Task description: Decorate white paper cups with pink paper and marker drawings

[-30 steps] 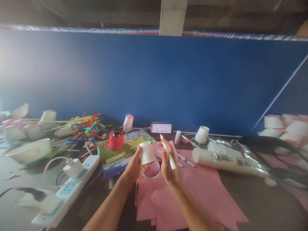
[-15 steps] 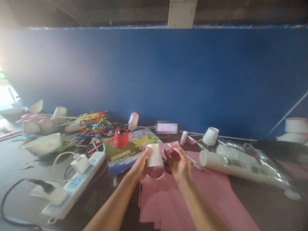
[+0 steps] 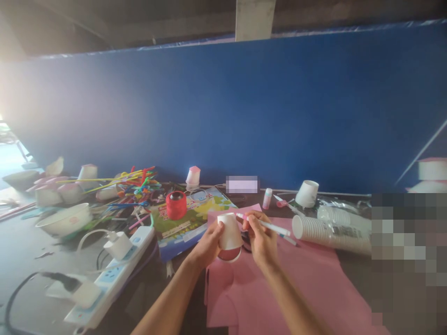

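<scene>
My left hand [image 3: 208,243] is closed around the side of a white paper cup [image 3: 229,232], which is upside down with its narrow base up. In my right hand [image 3: 261,237] is a white marker [image 3: 274,227] with a pink end, pinched between thumb and fingers. The marker's pink end is close to the cup's upper right edge; I cannot tell whether they touch. Just under the cup a white-rimmed round thing [image 3: 231,255] shows in part. Pink paper sheets [image 3: 296,279] lie below both hands. Another pen [image 3: 289,240] lies beside my right hand.
Left are a power strip [image 3: 111,274] with plugs, a white bowl [image 3: 66,218] and pipe cleaners [image 3: 139,179]. A red roll [image 3: 176,205] sits on a printed box [image 3: 174,230]. Right are stacked paper cups [image 3: 314,228], an upturned cup [image 3: 307,193], a glue stick [image 3: 267,198] and scissors [image 3: 281,203].
My right hand has turned and brought the marker's pink end close to the cup. The cup has shifted slightly right and tilted in my left hand. The camera view has tilted a little.
</scene>
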Demonstrator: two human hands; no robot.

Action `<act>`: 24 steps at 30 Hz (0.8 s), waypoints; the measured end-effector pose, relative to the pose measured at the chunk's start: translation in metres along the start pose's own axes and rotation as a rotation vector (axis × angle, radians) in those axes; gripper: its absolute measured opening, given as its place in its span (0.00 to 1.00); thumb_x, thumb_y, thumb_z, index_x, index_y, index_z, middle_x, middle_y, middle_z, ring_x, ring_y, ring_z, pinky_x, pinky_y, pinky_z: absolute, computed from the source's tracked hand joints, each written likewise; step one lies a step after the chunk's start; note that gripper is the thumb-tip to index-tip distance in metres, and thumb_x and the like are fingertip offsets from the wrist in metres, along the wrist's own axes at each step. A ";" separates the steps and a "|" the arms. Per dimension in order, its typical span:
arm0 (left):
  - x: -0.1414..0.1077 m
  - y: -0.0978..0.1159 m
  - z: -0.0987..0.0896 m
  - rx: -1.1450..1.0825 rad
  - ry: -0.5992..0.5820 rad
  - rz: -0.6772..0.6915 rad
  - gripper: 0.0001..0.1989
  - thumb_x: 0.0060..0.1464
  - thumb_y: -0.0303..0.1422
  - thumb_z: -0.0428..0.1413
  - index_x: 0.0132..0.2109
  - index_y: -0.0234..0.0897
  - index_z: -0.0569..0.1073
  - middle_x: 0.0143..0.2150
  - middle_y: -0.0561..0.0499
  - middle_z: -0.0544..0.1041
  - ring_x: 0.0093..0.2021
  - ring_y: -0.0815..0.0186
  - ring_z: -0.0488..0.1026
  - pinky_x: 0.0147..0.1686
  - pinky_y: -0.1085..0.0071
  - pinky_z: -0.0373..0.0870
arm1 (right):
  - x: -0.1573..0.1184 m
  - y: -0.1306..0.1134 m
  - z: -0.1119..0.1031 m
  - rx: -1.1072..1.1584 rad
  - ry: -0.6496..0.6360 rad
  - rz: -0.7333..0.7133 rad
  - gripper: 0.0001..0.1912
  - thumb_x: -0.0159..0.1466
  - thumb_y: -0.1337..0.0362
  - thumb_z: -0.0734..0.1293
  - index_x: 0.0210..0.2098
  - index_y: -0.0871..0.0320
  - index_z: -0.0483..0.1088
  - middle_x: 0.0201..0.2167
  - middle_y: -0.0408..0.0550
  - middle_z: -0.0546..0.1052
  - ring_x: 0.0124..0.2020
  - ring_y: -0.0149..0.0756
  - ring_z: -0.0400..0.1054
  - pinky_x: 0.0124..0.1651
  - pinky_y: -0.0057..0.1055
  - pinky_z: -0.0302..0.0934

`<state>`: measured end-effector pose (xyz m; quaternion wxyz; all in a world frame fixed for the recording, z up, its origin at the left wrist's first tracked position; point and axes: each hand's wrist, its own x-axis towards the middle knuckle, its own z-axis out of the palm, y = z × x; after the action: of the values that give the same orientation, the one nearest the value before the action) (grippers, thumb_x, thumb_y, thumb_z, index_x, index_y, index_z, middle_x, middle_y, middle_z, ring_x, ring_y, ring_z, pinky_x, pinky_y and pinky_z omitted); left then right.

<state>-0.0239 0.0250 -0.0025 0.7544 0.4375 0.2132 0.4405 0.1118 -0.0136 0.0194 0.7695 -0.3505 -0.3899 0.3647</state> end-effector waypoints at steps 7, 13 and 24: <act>0.000 -0.004 -0.006 0.048 0.020 -0.010 0.24 0.57 0.44 0.54 0.55 0.35 0.70 0.40 0.43 0.78 0.42 0.59 0.74 0.36 0.72 0.66 | -0.003 -0.004 -0.001 -0.162 -0.066 -0.055 0.09 0.63 0.58 0.65 0.31 0.57 0.70 0.22 0.39 0.68 0.25 0.29 0.62 0.31 0.27 0.57; 0.002 -0.006 -0.008 0.053 0.032 0.001 0.28 0.55 0.48 0.54 0.56 0.33 0.69 0.39 0.42 0.78 0.40 0.60 0.74 0.36 0.71 0.66 | -0.003 -0.008 0.000 -0.192 -0.077 -0.057 0.10 0.63 0.57 0.65 0.32 0.57 0.70 0.21 0.38 0.68 0.23 0.28 0.61 0.29 0.26 0.56; -0.003 0.009 0.006 -0.053 -0.001 -0.070 0.28 0.50 0.40 0.59 0.57 0.33 0.68 0.42 0.44 0.78 0.44 0.57 0.74 0.42 0.68 0.66 | -0.004 -0.007 -0.001 -0.231 -0.083 -0.097 0.10 0.63 0.57 0.64 0.31 0.56 0.70 0.22 0.40 0.69 0.25 0.28 0.62 0.29 0.26 0.56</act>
<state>-0.0255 0.0217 0.0086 0.7807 0.4097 0.2162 0.4194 0.1130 -0.0204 0.0239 0.7240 -0.4022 -0.4773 0.2938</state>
